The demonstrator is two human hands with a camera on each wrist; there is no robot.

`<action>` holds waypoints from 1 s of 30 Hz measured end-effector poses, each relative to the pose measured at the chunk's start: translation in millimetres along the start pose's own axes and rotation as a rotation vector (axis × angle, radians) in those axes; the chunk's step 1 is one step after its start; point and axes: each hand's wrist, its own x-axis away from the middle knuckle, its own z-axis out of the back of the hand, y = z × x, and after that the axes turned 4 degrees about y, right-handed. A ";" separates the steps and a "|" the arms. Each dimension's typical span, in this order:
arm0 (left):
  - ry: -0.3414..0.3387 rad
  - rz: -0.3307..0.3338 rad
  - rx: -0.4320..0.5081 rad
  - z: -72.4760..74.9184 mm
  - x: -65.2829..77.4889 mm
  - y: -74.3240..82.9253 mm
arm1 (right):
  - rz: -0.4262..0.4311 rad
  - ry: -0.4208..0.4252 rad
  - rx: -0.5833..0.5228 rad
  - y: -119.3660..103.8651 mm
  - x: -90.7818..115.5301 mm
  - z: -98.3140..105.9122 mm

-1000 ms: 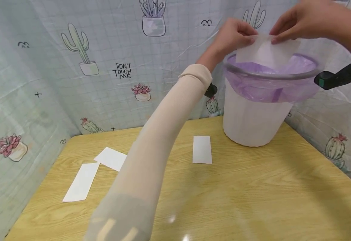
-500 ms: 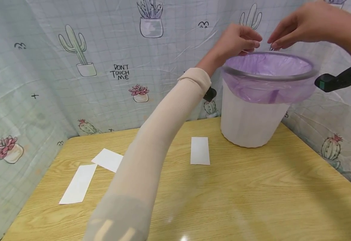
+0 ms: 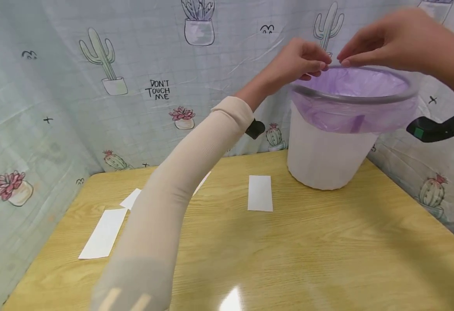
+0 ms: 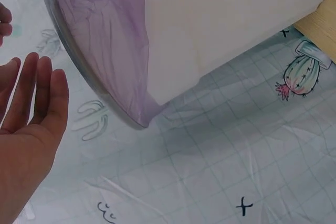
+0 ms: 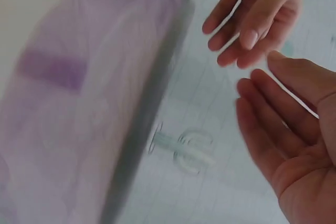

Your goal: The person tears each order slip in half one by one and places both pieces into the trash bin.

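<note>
White bin (image 3: 324, 157), purple liner (image 3: 340, 115)

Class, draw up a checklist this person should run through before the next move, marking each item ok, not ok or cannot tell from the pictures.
1. Both hands free: ok; left hand and right hand hold nothing visible.
2. White bin upright on the table: ok.
3. Purple liner folded over the bin's outside: ok on the side in view.
4. Slip nearest the bin lying flat, unobstructed: ok.
5. Every slip in full view: not ok; the left sleeve covers part of one farther left.
6. Bottom of the bin checked: cannot tell; out of sight.
</note>
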 end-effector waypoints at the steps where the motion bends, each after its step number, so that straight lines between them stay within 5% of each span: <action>1: -0.004 -0.003 0.007 0.9 4.2 -0.2 | 0.008 0.024 -0.012 -3.8 4.6 0.1; 5: -0.023 -0.035 -0.005 4.2 23.8 -1.6 | 0.070 0.108 -0.063 -17.5 18.4 -2.9; 12: -0.072 -0.087 -0.070 10.3 62.8 -8.6 | 0.318 0.183 -0.166 -41.1 36.4 -15.7; 21: -0.143 -0.163 -0.207 17.0 108.3 -41.3 | 0.499 0.137 -0.258 -53.5 53.3 -48.6; 30: -0.190 -0.096 -0.219 12.6 140.4 -65.2 | 0.599 0.104 -0.286 -53.2 67.6 -87.5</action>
